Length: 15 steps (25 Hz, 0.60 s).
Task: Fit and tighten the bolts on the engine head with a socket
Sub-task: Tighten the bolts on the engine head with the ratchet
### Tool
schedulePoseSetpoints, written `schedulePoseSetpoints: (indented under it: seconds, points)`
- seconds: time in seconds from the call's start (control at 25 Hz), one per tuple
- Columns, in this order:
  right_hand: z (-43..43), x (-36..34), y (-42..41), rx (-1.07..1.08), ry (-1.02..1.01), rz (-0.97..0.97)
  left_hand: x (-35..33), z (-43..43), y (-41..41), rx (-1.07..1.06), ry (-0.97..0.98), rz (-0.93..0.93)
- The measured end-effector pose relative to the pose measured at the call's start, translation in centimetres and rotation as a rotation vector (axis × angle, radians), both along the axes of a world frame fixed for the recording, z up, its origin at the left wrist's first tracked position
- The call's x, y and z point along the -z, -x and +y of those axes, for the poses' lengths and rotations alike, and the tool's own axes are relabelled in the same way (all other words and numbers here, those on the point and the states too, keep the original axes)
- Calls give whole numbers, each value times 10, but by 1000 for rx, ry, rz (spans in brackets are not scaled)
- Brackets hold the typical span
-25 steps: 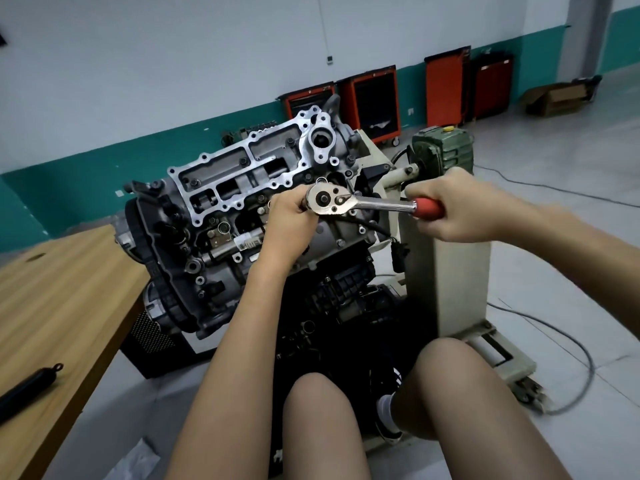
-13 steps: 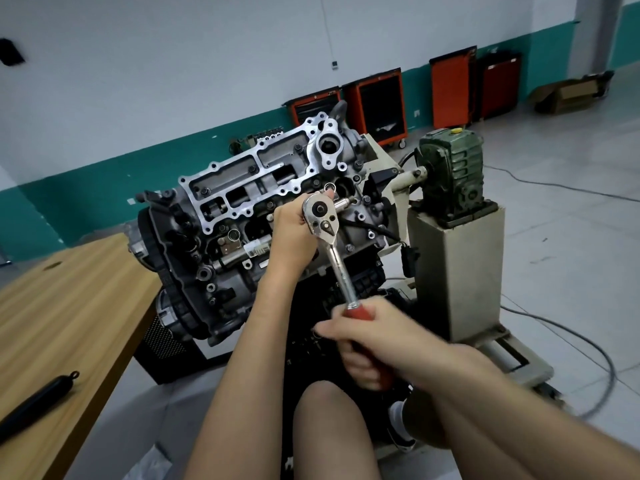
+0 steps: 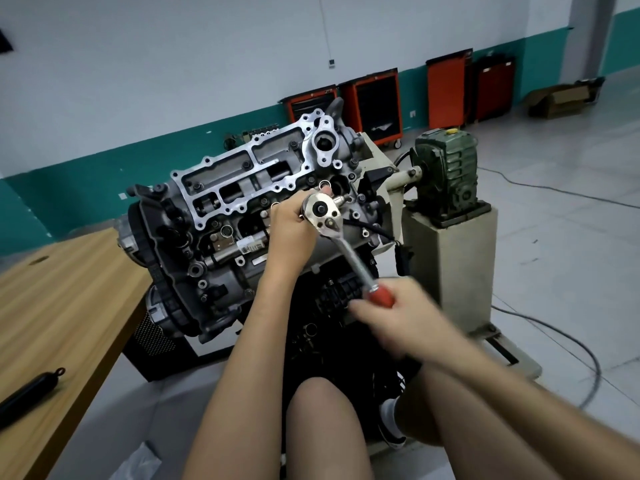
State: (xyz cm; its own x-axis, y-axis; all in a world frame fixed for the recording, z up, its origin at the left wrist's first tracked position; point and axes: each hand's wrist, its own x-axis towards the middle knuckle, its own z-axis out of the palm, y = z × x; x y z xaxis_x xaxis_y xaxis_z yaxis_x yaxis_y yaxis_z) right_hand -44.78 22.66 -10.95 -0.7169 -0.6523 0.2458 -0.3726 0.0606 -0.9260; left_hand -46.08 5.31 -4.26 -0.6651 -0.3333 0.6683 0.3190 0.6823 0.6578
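Observation:
The grey engine head (image 3: pixel 242 188) sits tilted toward me on a stand, with several bolts showing along its bright gasket rim. A chrome ratchet wrench (image 3: pixel 343 244) with a red handle is set on the head's right part, its round head uppermost and its shaft running down to the right. My left hand (image 3: pixel 294 230) wraps around the ratchet head from the left; the socket and the bolt under it are hidden. My right hand (image 3: pixel 398 317), blurred by motion, grips the red handle below the engine.
A wooden table (image 3: pixel 62 306) lies at the left with a black cylinder (image 3: pixel 27 389) on it. A green gearbox (image 3: pixel 446 168) on a beige pedestal (image 3: pixel 450 268) stands right of the engine. A cable (image 3: pixel 571 341) loops over the floor. Orange tool cabinets (image 3: pixel 377 105) line the back wall. My knees are below.
The ratchet handle swung from pointing right down to pointing down-right, carried by my right hand. My left hand stayed on the ratchet head. Since half a second ago the handle has edged back rightward.

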Motion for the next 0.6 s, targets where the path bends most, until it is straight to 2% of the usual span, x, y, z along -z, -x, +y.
schedulePoseSetpoints:
  seconds: [0.08, 0.12, 0.2, 0.32, 0.4, 0.48, 0.52, 0.56, 0.6]
  points:
    - [-37, 15, -37, -78, 259, -322, 0, 1, -1, 3, -18, 1]
    - [-51, 18, -49, -99, 319, -406, 0, 0, -1, 8, -35, 6]
    - [-51, 17, -48, -86, 240, -383, -2, -2, -1, 12, -37, 5]
    - [1, -8, 4, -69, -114, -75, -2, -2, 1, 17, -17, -23]
    - [31, -48, 51, -64, -360, 248, -3, -5, 2, 28, 2, -44]
    - [42, -91, 81, -6, -484, 616, -3, -7, 2, 26, 8, -30]
    - [41, -104, 89, 29, -495, 732, -3, -7, 2, 21, 7, -20]
    - [39, -105, 92, 50, -497, 767, -3, -7, 1, 21, 3, -14]
    - [38, -96, 88, 61, -484, 716, -1, -6, 0, 26, -11, -9]
